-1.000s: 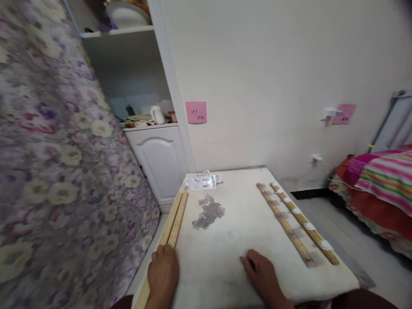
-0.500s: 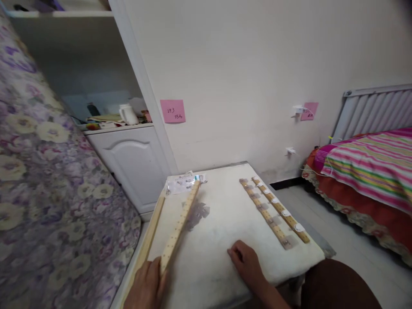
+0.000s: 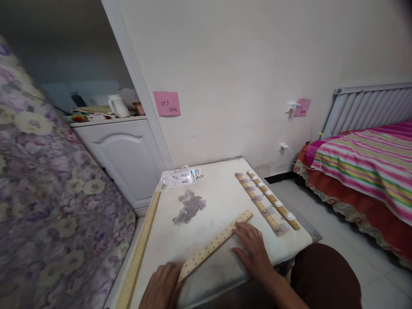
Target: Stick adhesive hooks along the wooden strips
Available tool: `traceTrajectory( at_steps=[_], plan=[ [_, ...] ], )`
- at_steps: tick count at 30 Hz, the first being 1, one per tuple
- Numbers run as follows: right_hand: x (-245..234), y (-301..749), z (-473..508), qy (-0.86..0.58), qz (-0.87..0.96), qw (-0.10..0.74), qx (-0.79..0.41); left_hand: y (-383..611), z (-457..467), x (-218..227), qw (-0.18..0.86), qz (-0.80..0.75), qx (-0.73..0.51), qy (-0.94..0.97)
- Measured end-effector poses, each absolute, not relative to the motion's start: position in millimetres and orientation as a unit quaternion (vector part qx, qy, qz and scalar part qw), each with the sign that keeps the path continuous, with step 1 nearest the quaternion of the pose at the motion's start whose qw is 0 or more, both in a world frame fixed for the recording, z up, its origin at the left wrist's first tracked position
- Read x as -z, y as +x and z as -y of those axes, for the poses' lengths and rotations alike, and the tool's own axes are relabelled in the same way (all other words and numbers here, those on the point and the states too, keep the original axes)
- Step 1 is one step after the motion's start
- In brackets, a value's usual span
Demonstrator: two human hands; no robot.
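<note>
A pale wooden strip with rows of small holes [image 3: 210, 248] slants across the near part of the covered table [image 3: 222, 201]. Its near left end is gripped by my left hand [image 3: 162, 283], the thumb hidden. My right hand [image 3: 252, 246] has its fingers stretched out, and the fingertips meet the strip's edge near the far end. Beyond the strip lies a loose pile of clear grey plastic pieces [image 3: 189, 207]. Another long wooden strip [image 3: 141, 244] runs along the table's left edge.
On the table's right lie two strips, one with clear pieces [image 3: 259, 206] and one with white discs [image 3: 273, 201]. A clear packet [image 3: 178, 178] rests at the back left. A flowered curtain [image 3: 64, 206] hangs left; a bed [image 3: 363, 159] stands right.
My left hand has swung the holed strip down and to the right, from pointing away to lying slantwise. My right hand has uncurled and reached its far end. The view has shifted slightly.
</note>
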State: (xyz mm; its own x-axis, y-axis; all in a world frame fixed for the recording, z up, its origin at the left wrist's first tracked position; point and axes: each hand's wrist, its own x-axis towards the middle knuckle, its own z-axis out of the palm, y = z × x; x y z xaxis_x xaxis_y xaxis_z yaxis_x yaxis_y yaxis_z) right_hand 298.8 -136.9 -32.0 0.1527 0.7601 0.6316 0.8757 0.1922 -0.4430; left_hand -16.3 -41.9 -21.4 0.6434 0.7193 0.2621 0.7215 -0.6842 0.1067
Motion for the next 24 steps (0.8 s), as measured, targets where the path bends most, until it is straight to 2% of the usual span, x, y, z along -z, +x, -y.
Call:
traceTrajectory(
  at_steps=[7,15,24],
  plan=[
    [42,303,134,-0.642,0.675,0.352,0.095,13,39,-2,-0.066,0.356,0.102,-0.927],
    [62,312,133,-0.681,0.675,0.281,0.040,22,28,15,-0.060,0.375,0.104,-0.919],
    [58,309,125,-0.689,0.665,0.288,-0.001,20,17,29,-0.032,0.393,0.113,-0.912]
  ],
)
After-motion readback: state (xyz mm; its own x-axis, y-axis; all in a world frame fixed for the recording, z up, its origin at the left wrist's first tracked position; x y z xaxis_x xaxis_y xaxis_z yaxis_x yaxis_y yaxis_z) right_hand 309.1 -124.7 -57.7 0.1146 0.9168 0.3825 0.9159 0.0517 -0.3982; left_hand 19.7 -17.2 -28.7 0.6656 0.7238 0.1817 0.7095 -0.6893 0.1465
